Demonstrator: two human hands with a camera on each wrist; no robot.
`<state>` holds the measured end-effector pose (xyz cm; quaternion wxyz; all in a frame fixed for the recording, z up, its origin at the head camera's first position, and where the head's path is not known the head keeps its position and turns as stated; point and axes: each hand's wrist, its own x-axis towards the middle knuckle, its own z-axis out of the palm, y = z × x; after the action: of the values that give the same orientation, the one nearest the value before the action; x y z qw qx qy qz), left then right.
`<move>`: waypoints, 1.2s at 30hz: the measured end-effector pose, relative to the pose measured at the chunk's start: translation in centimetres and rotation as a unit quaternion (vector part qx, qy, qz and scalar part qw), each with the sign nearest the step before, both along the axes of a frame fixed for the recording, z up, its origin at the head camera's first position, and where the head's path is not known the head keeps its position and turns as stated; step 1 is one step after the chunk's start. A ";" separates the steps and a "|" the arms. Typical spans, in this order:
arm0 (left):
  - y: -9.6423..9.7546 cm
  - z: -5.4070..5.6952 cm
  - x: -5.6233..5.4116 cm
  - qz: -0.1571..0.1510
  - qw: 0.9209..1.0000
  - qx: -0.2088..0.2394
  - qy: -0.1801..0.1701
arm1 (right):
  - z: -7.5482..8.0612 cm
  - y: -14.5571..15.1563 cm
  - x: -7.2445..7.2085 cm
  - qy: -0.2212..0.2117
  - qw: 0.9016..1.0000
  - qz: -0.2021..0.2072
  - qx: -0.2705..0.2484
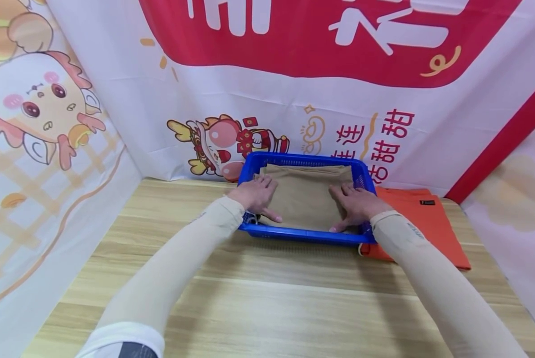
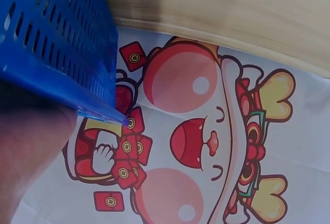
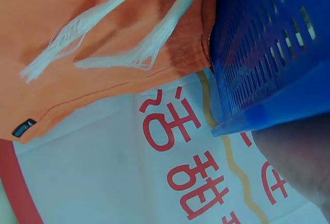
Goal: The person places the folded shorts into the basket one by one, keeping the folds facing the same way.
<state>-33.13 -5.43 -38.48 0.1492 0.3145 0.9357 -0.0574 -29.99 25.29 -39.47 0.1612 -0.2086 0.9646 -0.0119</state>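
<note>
A piece of khaki cloth (image 1: 306,196), folded flat, lies inside a blue plastic basket (image 1: 303,233) with slotted sides. On the cloth's left side rests my left hand (image 1: 256,194), fingers spread and thumb toward the near rim. My right hand (image 1: 356,203) touches the cloth's right side in the same way. Both wrists pass over the basket's rims. The left wrist view catches the basket's slotted wall (image 2: 56,43) and a blurred edge of the hand. To the basket's right lies a folded orange garment (image 1: 428,226); the right wrist view shows its frayed white drawstring (image 3: 113,7).
The basket stands on a wood-grain table (image 1: 271,298), close to a printed fabric backdrop (image 1: 249,99). Another printed sheet (image 1: 34,209) hangs along the left side. A small dark label (image 1: 427,202) sits on the orange garment.
</note>
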 end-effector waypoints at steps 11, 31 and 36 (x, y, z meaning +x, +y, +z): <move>0.5 -0.3 0.2 0.002 1.000 -0.022 -0.008 | -0.5 -0.4 0.1 -0.003 0.999 0.005 0.039; -0.7 1.7 0.8 0.005 0.993 0.119 0.024 | 2.0 0.6 2.2 0.069 0.983 -0.023 -0.167; -0.8 2.2 2.1 0.004 0.988 0.149 0.039 | 2.4 1.1 3.8 0.109 0.974 -0.004 -0.199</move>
<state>-31.02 -6.28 -36.29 0.0646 0.3268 0.9402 0.0714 -26.20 26.39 -37.06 0.0106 -0.2327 0.9554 -0.1814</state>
